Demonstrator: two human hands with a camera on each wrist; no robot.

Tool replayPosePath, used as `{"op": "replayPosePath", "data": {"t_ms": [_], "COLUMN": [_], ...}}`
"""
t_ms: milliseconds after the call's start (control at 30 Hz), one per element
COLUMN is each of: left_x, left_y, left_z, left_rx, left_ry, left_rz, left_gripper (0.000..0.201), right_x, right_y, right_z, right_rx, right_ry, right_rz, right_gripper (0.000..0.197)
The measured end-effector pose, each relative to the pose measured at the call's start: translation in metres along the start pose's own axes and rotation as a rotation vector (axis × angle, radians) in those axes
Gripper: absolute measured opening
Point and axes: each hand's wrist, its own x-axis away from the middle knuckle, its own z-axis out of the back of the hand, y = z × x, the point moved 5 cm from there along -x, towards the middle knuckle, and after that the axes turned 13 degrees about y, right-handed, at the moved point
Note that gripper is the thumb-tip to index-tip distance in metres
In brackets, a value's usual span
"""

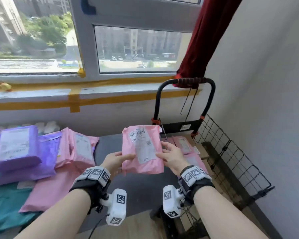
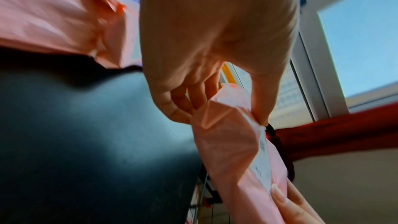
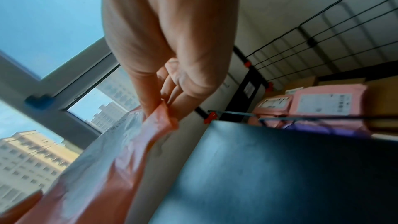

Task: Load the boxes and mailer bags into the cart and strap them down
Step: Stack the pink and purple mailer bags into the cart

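I hold a pink mailer bag (image 1: 142, 149) with a white shipping label upright in the air over the dark table (image 1: 136, 190). My left hand (image 1: 116, 160) pinches its left edge, thumb on the front and fingers behind (image 2: 189, 98). My right hand (image 1: 171, 156) pinches its right edge (image 3: 159, 106). The cart (image 1: 214, 152), with a black handle and wire mesh side, stands to the right. Pink mailer bags (image 1: 184, 145) lie in it (image 3: 323, 106). More purple (image 1: 17, 147) and pink (image 1: 79, 147) mailer bags are piled on the table's left.
A teal bag (image 1: 5, 204) lies at the near left of the table. A window with a taped sill runs along the back. A red curtain (image 1: 205, 38) hangs over the cart handle (image 1: 186, 81). A white wall closes the right side.
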Motion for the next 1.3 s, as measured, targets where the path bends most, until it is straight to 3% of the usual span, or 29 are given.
{"op": "replayPosePath", "data": {"t_ms": [233,400,533,633,833,1033,1300], "left_x": [0.007,0.005,0.005,-0.002,-0.049,-0.142,-0.271], "left_y": [-0.010,-0.029,-0.045,-0.057,-0.063,-0.065,-0.078], "left_z": [-0.149,-0.256,-0.326,-0.364,-0.407,-0.440,-0.478], "left_rx": [-0.085,-0.020,0.018,-0.008,-0.165,-0.284,-0.465], "left_ry": [0.032,0.149,0.210,0.184,0.127,0.137,0.162], "left_rz": [-0.040,-0.027,0.023,0.089,0.111,0.154,0.159], "left_gripper": [0.029,0.033,0.030,0.024,0.048,0.047,0.037], "right_x": [-0.026,-0.063,-0.091,-0.112,-0.172,-0.256,-0.372], "right_y": [0.003,0.018,0.028,0.031,0.039,0.048,0.102], "right_z": [0.153,0.251,0.310,0.340,0.368,0.367,0.334], "right_rx": [-0.046,-0.013,0.069,0.128,0.260,0.383,0.620], "right_ry": [0.123,0.021,-0.027,-0.023,0.004,0.067,0.061], "right_rz": [-0.019,-0.097,-0.131,-0.122,-0.100,-0.071,-0.062], "right_gripper": [0.047,0.038,0.048,0.054,0.050,0.039,0.045]}}
